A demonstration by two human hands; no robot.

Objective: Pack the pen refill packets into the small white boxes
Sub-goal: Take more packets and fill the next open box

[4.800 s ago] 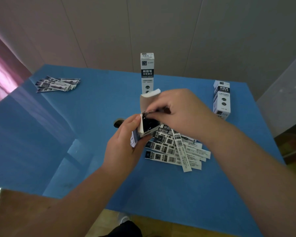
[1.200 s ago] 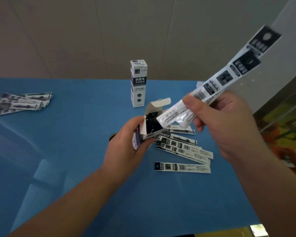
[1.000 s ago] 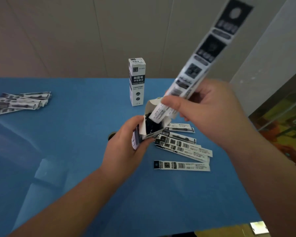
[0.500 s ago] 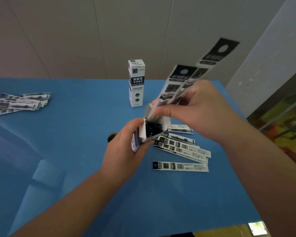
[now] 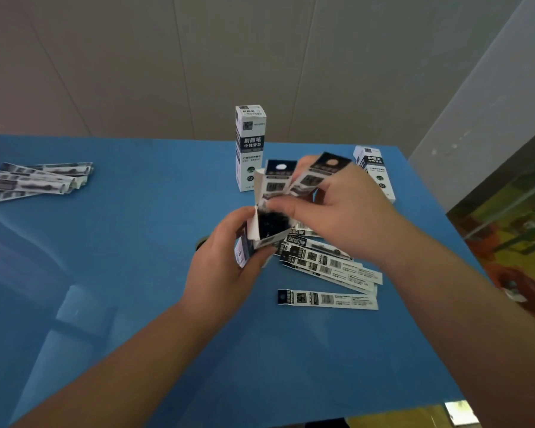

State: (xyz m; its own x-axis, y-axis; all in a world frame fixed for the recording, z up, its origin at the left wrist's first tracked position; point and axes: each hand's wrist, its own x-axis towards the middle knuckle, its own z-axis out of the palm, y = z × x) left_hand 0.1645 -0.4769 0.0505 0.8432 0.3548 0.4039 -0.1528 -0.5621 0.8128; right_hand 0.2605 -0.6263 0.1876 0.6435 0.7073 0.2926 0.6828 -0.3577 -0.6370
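- At the centre of a smooth, glossy blue table [image 5: 136, 273], seen from above through a head-worn camera, two bare hands work together over a small cardboard box.
- The left hand [image 5: 220, 267] grasps the open box [image 5: 260, 236], fingers and thumb curled round its lower body; the box is a slim white rectangular carton, tilted, with its flap standing up and its mouth showing dark packet ends packed inside.
- The right hand [image 5: 337, 208] pinches two refill packets [image 5: 294, 180], flat narrow printed strips, black and white, with their lower ends at the box mouth and their black-topped upper ends fanning towards 12 and 1 o'clock.
- At 4 o'clock from the box, loose packets [image 5: 328, 267] lie flat on the table in an overlapping pile, long white strips with barcodes and a black end; one single packet [image 5: 328, 299] lies apart from the pile, on its near side.
- At 12 o'clock from the hands, a closed box [image 5: 250, 146] stands upright, a tall white carton with a dark band of printed characters.
- At 2 o'clock, a second box [image 5: 372, 168] of the same kind stands partly hidden behind the right hand.
- At 9 o'clock, well apart near the table's left edge, another heap of packets [image 5: 34, 180] lies flat, blurred.
- Behind the table rises a plain beige panelled wall [image 5: 136, 63] with thin seams.
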